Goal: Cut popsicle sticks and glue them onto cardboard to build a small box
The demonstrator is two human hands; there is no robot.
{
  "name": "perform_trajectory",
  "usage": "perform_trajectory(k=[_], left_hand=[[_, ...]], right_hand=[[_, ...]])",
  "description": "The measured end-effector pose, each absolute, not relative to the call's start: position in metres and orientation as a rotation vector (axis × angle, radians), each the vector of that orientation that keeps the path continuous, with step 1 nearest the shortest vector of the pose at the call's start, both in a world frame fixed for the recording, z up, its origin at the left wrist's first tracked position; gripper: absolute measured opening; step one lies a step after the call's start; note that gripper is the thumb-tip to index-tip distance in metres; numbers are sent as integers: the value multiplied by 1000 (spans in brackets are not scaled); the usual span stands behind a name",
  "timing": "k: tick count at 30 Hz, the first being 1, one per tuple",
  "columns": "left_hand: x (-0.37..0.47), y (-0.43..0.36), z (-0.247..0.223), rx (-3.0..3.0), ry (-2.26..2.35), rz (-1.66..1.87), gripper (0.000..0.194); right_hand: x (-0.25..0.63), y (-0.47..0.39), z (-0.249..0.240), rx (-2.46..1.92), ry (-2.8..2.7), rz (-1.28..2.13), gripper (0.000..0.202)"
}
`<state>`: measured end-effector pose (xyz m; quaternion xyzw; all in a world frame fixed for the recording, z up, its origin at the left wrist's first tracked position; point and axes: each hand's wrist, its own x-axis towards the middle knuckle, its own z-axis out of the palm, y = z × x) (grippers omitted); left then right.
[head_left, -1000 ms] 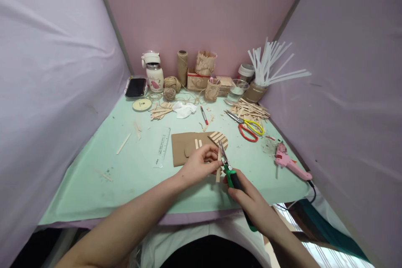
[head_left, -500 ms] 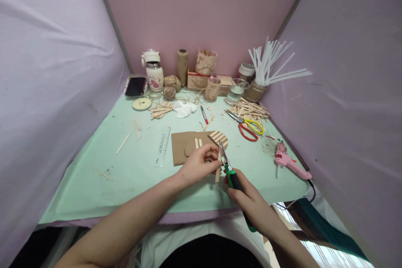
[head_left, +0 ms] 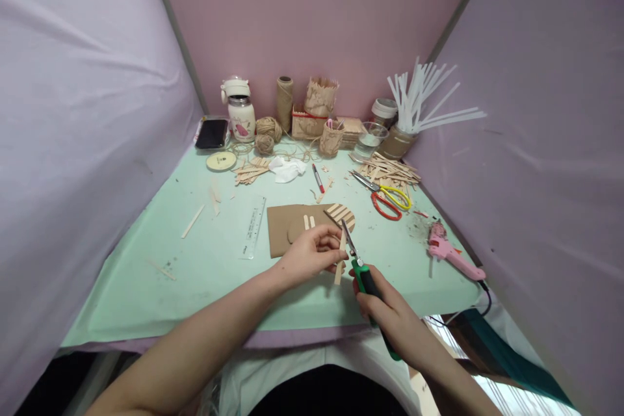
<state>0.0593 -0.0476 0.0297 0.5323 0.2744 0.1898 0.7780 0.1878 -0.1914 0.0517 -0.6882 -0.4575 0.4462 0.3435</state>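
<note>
My left hand pinches a thin wooden stick that stands nearly upright over the front middle of the table. My right hand is wrapped round the green and black handles of the shears. Their blades point up and away, close beside the stick's upper part. Behind my left hand lies a brown cardboard piece with two short sticks on it. A rounded piece with striped sticks rests at its right end.
Red and yellow scissors and a stick pile lie back right. A pink glue gun is at the right edge. Left of the cardboard is a clear ruler. Behind stand a bottle, twine and a water cup.
The shears' blades look closer together than before. Both hands keep nearly the same place, and the whole view has shifted very slightly.
</note>
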Motion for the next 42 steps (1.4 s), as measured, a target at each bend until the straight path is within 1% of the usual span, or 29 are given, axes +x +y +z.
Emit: perform_trajectory(k=[3,9,13,20,25,31,42], left_hand=[[59,-47,32,1155,596,404,41],[56,-47,37,1156,595,359,37],[56,-47,38,1194,599,375,33],[58,-47,31,1251,597,365,32],[57,-46,28,1268,597,336,33],[58,-45,30,1280,583,306,29],[57,-47,27,1248,585,302,29]], right_hand=[[194,-193,52,-1764,-1134,1218,22],[206,-198,54,-1678,-1004,1358,33],[206,-200,54,-1741,-991,1325,34],[206,-200,53,-1750,-1039,1312,35],[209,-199,57,-1771,-1101,1337,33],[212,-203,59,-1788,-1103,1345,33],[204,-200,61,-1803,-1109,1311,23]])
